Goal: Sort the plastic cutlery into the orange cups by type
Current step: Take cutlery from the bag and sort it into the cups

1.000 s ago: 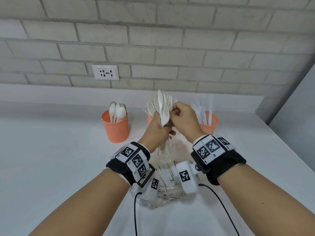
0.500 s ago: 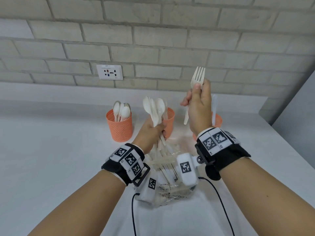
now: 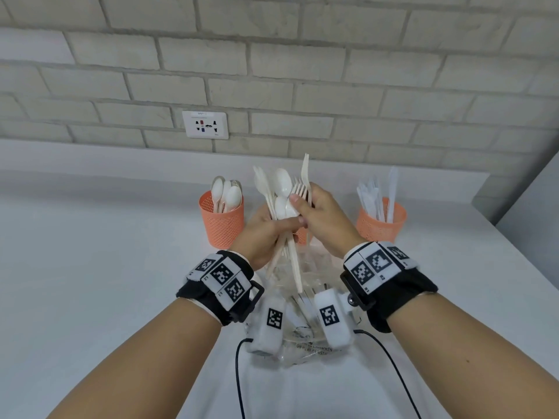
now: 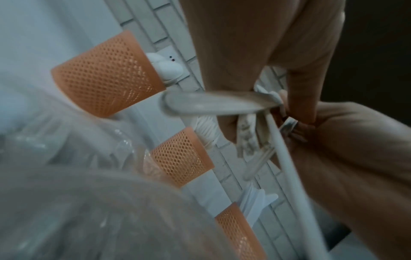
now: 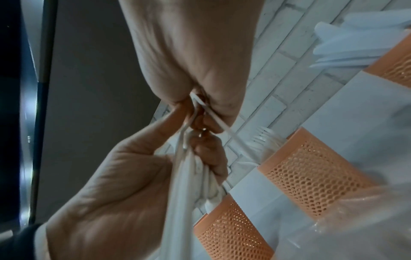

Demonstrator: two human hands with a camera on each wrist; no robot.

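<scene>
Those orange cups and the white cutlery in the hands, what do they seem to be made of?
Orange cups: probably moulded plastic, matte, with walls pierced in a fine mesh of holes and a smooth solid rim.

White cutlery: thin plastic, slightly glossy; the spoon bowls catch a soft shine and the handles look slender and flat. The left hand holds the bunch while the right hand pinches a fork from it.

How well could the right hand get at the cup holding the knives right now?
Probably yes, once freed: the right hand pinches a fork in the bundle held by the left hand; the knife cup stands open beside it, nothing between.
</scene>
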